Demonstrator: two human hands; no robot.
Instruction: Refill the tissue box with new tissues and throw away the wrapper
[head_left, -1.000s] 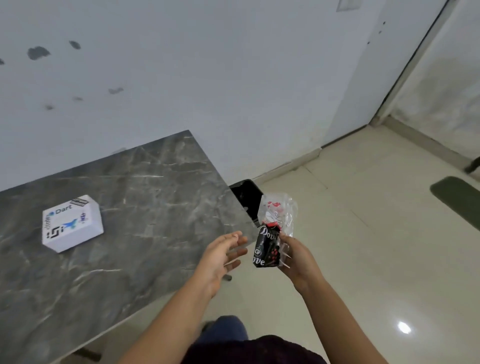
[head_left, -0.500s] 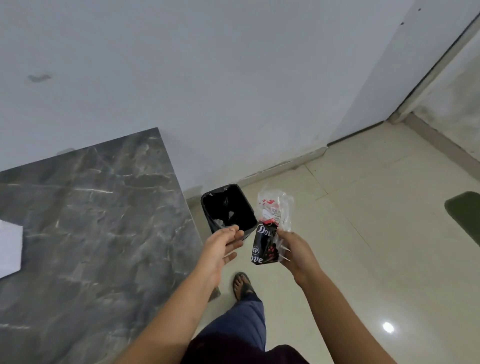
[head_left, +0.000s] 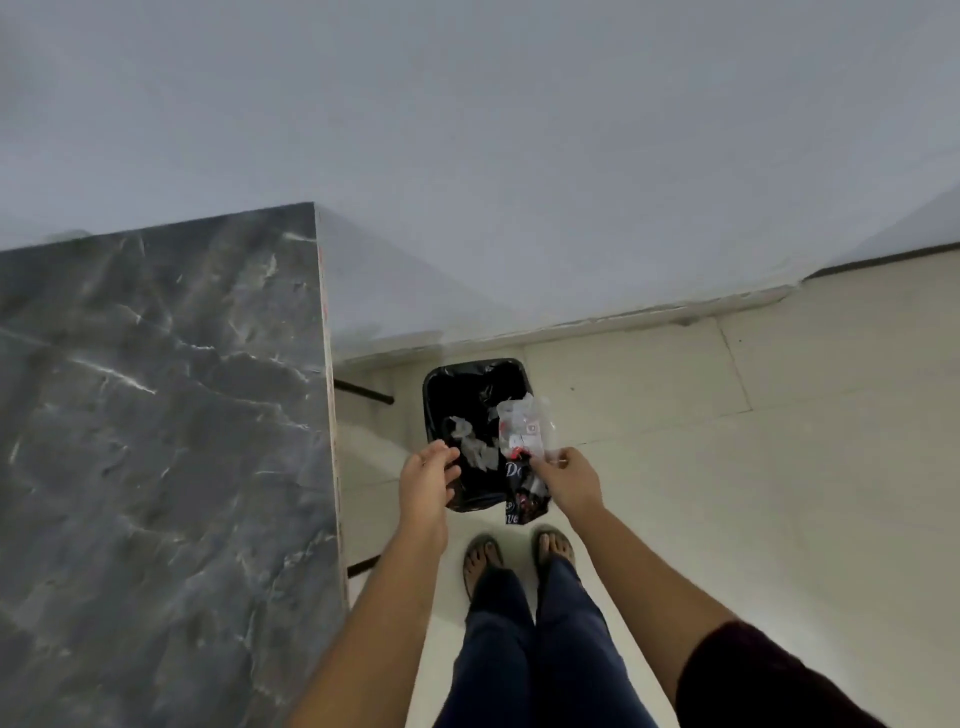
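Note:
My right hand (head_left: 569, 480) pinches the tissue wrapper (head_left: 522, 441), a crumpled clear and black plastic bag with white lettering, right over the near right part of the black-lined trash bin (head_left: 452, 384) on the floor. Bits of white paper lie inside the bin. My left hand (head_left: 426, 478) hovers empty over the bin's near left rim, fingers loosely curled and apart. The tissue box is out of view.
The dark grey marble table (head_left: 156, 415) fills the left side, its edge next to the bin. A white wall and skirting run just behind the bin. My feet in sandals (head_left: 519, 553) stand on pale floor tiles directly in front of the bin.
I have stepped to the bin and now look down on it. My right hand has carried the wrapper over the bin's opening. The tissue box slid out of view on the left.

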